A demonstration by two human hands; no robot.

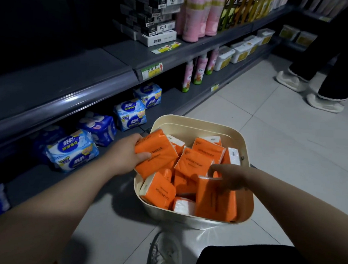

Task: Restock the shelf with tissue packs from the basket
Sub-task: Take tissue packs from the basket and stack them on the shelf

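The cream basket (198, 125) sits on the floor just beside the bottom shelf (167, 102), so the left hand (125, 155) clasps one orange tissue pack (156, 155) while the right hand (228, 175) pinches another pack (215, 199) by its top edge, both ready for short lifts across

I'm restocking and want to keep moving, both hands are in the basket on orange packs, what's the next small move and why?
Probably lift the orange tissue pack that the left hand already grips clear of the basket and carry it left to the bare stretch of bottom shelf nearest the basket. The right hand only touches the top edge of an upright pack, so its grip looks less ready.
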